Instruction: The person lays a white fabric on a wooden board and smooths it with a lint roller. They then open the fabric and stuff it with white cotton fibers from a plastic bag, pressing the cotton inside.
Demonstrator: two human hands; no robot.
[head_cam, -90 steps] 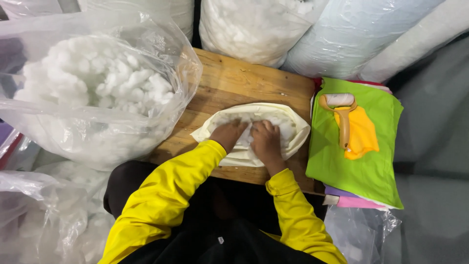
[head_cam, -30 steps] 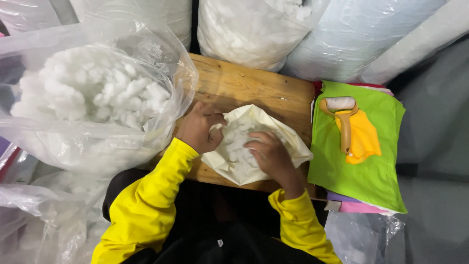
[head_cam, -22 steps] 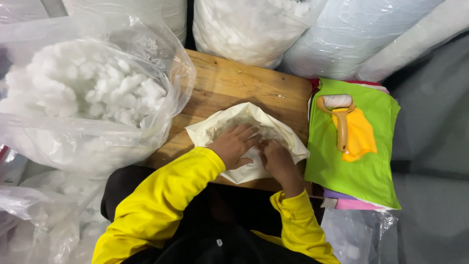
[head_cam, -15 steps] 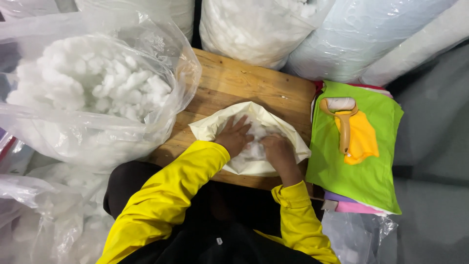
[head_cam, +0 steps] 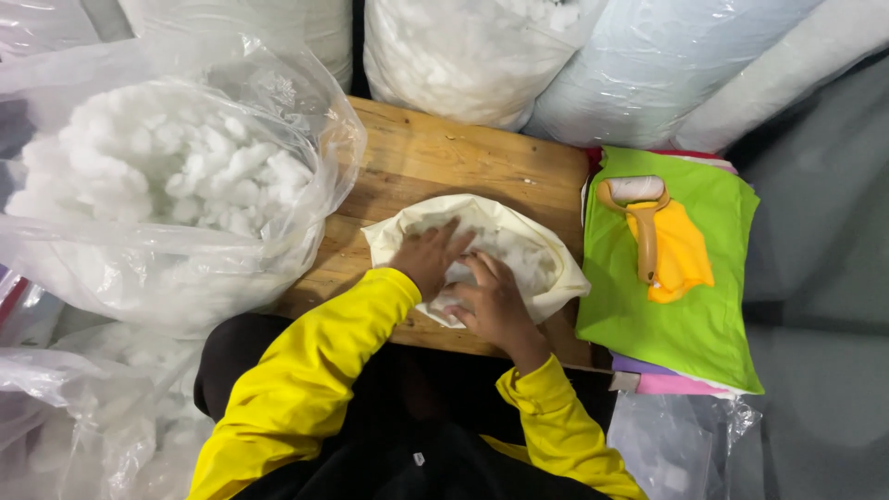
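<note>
cream pouch (head_cam: 500,243) flat on wood table (head_cam: 444,167), near front edge, white fill showing through. left hand (head_cam: 428,261) spread flat on pouch, fingers open, gripping nothing. right hand (head_cam: 495,306) pressed on pouch's near edge, fingers curled; grip unclear. big fill bag (head_cam: 176,185) hard against left side, green cloth (head_cam: 685,278) with roller (head_cam: 639,218) just right. bare wood only behind.

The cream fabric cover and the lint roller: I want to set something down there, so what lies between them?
In the head view, between the cream cover and the lint roller: a narrow strip of wooden table, then the green cloth edge.
</note>
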